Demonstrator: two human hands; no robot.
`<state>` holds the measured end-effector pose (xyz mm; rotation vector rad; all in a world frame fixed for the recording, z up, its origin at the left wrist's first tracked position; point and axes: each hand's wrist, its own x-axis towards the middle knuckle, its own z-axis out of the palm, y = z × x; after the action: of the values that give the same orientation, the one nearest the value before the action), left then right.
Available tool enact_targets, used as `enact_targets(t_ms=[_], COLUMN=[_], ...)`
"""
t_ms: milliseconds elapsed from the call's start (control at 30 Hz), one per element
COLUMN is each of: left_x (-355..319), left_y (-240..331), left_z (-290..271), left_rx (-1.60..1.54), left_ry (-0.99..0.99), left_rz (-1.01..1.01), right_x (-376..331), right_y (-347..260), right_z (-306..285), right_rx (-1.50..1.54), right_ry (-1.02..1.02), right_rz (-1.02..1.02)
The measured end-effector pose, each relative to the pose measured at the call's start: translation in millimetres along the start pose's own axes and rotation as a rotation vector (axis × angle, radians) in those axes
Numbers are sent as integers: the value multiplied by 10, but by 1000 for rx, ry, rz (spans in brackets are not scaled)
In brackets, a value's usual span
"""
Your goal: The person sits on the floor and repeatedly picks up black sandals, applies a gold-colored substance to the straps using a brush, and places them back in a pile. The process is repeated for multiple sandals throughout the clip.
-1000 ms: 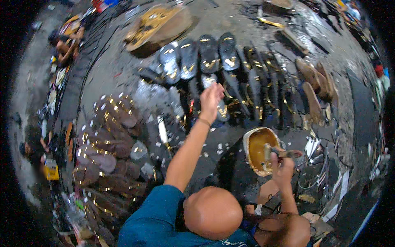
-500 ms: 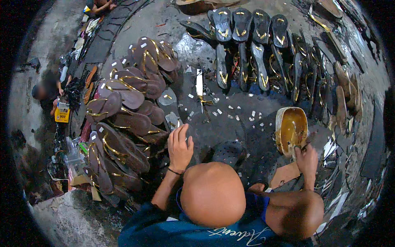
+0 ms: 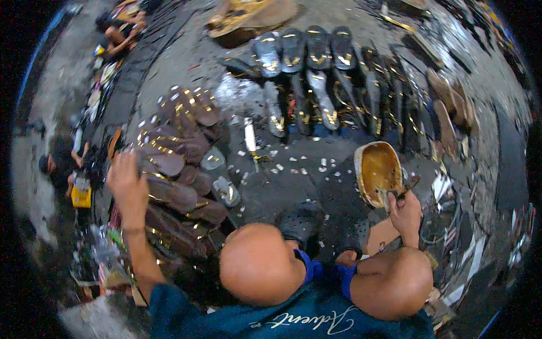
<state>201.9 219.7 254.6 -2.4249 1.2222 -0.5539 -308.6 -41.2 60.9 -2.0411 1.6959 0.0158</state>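
Note:
My left hand (image 3: 129, 183) reaches over the left edge of a pile of brown flip-flops (image 3: 192, 152) with gold straps. Its fingers are blurred, and I cannot tell whether they grip the sandal under them. By the pile's right side lie two greyish, shiny soles (image 3: 226, 191). My right hand (image 3: 406, 214) is closed on a small brush (image 3: 400, 196) at the near rim of an oval tub (image 3: 359, 169) holding amber-brown, glue-like stuff. The brush's tip is hard to make out.
Rows of black flip-flops (image 3: 292, 51) stand at the far side. White scraps (image 3: 302, 170) and a white-bladed knife (image 3: 249, 135) lie on the dark ground. A cardboard piece (image 3: 381, 237) is near my right knee. Other people (image 3: 121, 34) sit at far left.
My left hand has moved left, from beside the greyish soles to the pile's outer edge. My right hand stays at the tub with the brush. The whole view has shifted.

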Motion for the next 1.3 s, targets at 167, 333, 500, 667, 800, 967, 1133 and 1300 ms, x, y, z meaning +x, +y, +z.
enact_targets(t_ms=[167,333,500,667,800,967,1133,1300], left_x=[-97,-379,-742,-551,-322,131,317,477], left_y=[992,2592,2907,3637,4052,4266,4473,4263], left_z=[-509,856,1374,1328,1541,1531,1404,1053], left_rx=[-1159,-1340,-1311,-1317,-1144,-1118,-946,-2489], left_ry=[258,-347,-613,-400,-225,-151,-159,-1024], left_rz=[284,893,792,609,685,960,1044,-181], right_x=[7,-48,-282,-264,-195,-21,267,456], right_y=[9,-66,222,333,150,34,-525,-965], right_z=[-143,-49,-98,-15,-262,-294,-545,-574], right_rx=[-19,-40,-29,7,204,1077,1336,1121], right_ry=[-66,-50,-20,55,-227,-250,-172,29], right_rz=[-12,-35,76,-25,-11,-5,-26,-350])
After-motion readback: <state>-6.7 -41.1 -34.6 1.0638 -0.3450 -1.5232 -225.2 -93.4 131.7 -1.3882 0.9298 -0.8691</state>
